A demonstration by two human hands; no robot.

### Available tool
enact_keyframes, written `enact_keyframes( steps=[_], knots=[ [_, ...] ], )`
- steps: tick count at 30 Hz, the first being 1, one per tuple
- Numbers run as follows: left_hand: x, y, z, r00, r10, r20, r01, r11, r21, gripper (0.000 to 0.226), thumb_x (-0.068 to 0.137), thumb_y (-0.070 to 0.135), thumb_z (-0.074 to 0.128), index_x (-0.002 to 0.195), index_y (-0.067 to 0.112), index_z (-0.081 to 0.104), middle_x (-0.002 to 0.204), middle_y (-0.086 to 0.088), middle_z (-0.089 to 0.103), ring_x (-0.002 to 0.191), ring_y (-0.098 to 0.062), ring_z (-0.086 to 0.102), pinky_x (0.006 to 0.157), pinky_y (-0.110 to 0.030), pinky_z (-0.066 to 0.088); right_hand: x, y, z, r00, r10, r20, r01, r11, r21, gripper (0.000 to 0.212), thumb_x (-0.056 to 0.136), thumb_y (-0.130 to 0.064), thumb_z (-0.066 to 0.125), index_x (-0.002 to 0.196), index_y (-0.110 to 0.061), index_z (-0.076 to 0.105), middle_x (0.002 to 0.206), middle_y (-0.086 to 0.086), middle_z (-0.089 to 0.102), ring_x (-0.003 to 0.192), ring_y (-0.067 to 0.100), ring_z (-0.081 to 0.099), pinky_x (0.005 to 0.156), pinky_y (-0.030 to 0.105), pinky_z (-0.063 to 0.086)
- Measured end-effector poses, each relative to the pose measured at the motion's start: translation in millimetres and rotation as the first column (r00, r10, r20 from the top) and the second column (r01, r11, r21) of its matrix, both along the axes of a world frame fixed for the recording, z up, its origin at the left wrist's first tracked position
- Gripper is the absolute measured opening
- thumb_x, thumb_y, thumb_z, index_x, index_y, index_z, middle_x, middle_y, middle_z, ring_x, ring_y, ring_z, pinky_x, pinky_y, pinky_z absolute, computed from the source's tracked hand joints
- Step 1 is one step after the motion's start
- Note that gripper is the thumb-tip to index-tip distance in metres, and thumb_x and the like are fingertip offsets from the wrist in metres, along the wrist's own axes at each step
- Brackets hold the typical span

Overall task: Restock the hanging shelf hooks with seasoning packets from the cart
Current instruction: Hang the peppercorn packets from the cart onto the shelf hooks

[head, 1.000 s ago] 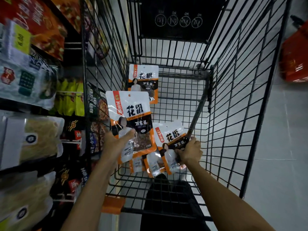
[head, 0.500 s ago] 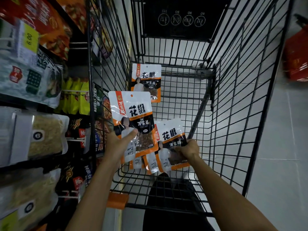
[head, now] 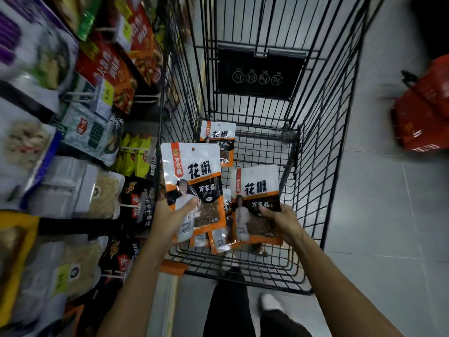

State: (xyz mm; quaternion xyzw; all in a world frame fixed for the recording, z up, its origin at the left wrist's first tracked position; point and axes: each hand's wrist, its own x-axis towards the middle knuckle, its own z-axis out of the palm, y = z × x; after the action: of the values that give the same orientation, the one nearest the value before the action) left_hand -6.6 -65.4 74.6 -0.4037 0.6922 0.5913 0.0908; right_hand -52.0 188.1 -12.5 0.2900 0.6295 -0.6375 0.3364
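Observation:
My left hand (head: pixel 173 218) grips a white, orange and black seasoning packet (head: pixel 192 176) upright over the near left part of the black wire cart (head: pixel 313 181). To its right, my right hand (head: pixel 279 221) holds a second identical packet (head: pixel 255 188) by its lower right part, above the cart floor. A third packet (head: pixel 217 135) leans against the cart's far left wall. More packets (head: pixel 218 240) lie on the cart bottom below my hands, partly hidden. The hanging shelf hooks (head: pixel 80 96) carry goods on the left.
The shelf on the left is packed with hanging bags: red ones (head: pixel 109 71) above, noodle packs (head: pixel 80 188) in the middle, black ones (head: pixel 136 200) low. A red basket (head: pixel 422 113) sits on the grey floor at the right. My legs stand behind the cart.
My right hand has lifted its packet up off the cart floor to nearly the height of the left one. The view has tilted up and left, showing more shelf.

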Motion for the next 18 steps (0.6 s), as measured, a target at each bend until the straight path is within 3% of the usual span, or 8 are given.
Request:
enact_keyframes(
  steps=[3, 7, 12, 15, 18],
  knots=[
    [24, 4, 31, 0.998, 0.035, -0.055, -0.036, 0.999, -0.024, 0.044, 0.077, 0.032, 0.077, 0.111, 0.013, 0.058, 0.119, 0.0, 0.059, 0.111, -0.021, 0.055, 0.092, -0.036, 0.043, -1, 10, 44, 0.998, 0.024, -0.066, -0.032, 0.991, -0.127, 0.014, 0.085, -0.008, 0.066, 0.097, -0.003, 0.061, 0.088, 0.012, 0.073, 0.073, 0.019, 0.073, 0.055, 0.026, 0.056],
    [65, 15, 81, 0.976, 0.128, -0.178, -0.136, 0.99, -0.033, 0.073, 0.067, 0.04, 0.08, 0.13, 0.015, 0.053, 0.129, -0.01, 0.059, 0.121, -0.032, 0.055, 0.095, -0.048, 0.049, -1, 17, 104, 0.97, 0.099, -0.223, -0.148, 0.965, -0.215, 0.028, 0.076, -0.011, 0.074, 0.099, -0.001, 0.063, 0.086, 0.01, 0.074, 0.077, 0.022, 0.072, 0.055, 0.026, 0.055],
    [134, 34, 158, 0.92, 0.185, -0.345, -0.235, 0.966, -0.11, 0.109, 0.053, 0.061, 0.083, 0.138, 0.004, 0.046, 0.141, -0.018, 0.048, 0.128, -0.035, 0.048, 0.104, -0.055, 0.041, 10, 6, 183, 0.855, 0.288, -0.432, -0.401, 0.894, -0.198, 0.045, 0.059, -0.021, 0.082, 0.099, -0.005, 0.066, 0.089, 0.007, 0.076, 0.082, 0.019, 0.073, 0.062, 0.025, 0.056],
    [182, 40, 208, 0.872, 0.261, -0.414, -0.352, 0.923, -0.159, 0.103, 0.058, 0.052, 0.079, 0.14, 0.001, 0.042, 0.145, -0.016, 0.044, 0.132, -0.031, 0.044, 0.108, -0.054, 0.037, 22, -11, 229, 0.77, 0.371, -0.519, -0.528, 0.828, -0.19, 0.055, 0.055, -0.027, 0.086, 0.102, -0.005, 0.067, 0.093, 0.008, 0.076, 0.085, 0.023, 0.073, 0.063, 0.026, 0.057],
    [237, 47, 259, 0.823, 0.289, -0.489, -0.427, 0.882, -0.198, 0.093, 0.061, 0.048, 0.076, 0.135, 0.002, 0.046, 0.139, -0.021, 0.049, 0.129, -0.037, 0.046, 0.105, -0.056, 0.039, 46, -33, 277, 0.65, 0.459, -0.605, -0.669, 0.724, -0.169, 0.066, 0.046, -0.042, 0.093, 0.098, -0.009, 0.07, 0.096, 0.012, 0.075, 0.089, 0.029, 0.072, 0.075, 0.039, 0.058]
  ],
)
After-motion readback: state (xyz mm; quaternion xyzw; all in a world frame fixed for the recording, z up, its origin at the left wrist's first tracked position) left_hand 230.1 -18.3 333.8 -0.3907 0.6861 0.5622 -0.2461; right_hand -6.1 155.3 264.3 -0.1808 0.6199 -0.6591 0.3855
